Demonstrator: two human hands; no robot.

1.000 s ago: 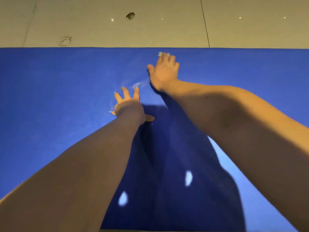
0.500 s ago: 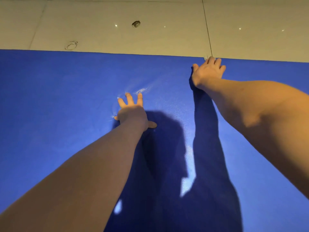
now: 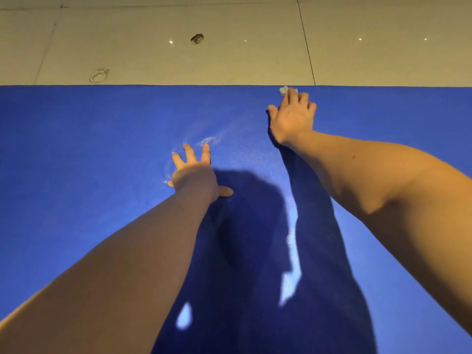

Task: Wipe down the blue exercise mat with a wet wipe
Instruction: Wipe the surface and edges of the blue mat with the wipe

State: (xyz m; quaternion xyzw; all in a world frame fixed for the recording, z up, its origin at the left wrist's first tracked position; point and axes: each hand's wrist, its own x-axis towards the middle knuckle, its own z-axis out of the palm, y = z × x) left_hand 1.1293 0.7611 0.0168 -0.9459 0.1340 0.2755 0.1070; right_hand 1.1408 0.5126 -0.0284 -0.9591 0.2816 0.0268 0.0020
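Head cam, looking fwd and down.

- Blue exercise mat fills most of the view, flat on a beige tiled floor. Far edge of mat runs straight across the upper third.
- L hand: palm down on mat, roughly mid-frame, fingers spread wide and straight, thumb out to the side. Holds nothing, just braces flat.
- R hand: reached further out, near the far edge, right of centre. Fingers close together and fairly straight, laid over a wet wipe and pressing it onto the mat. Thumb splayed off to the left.
- Wipe: small, white, bunched. Only a bit pokes out past the fingertips, right at the mat's far edge. Rest hidden under the fingers.
- Pale wet sheen on mat btwn the two hands, just beyond the L fingertips.
- Dark shadow of arms and body over the mat's near-centre.
- Floor beyond the mat: ring-shaped mark on the left, a dark spot further back, grout line running toward the R hand.
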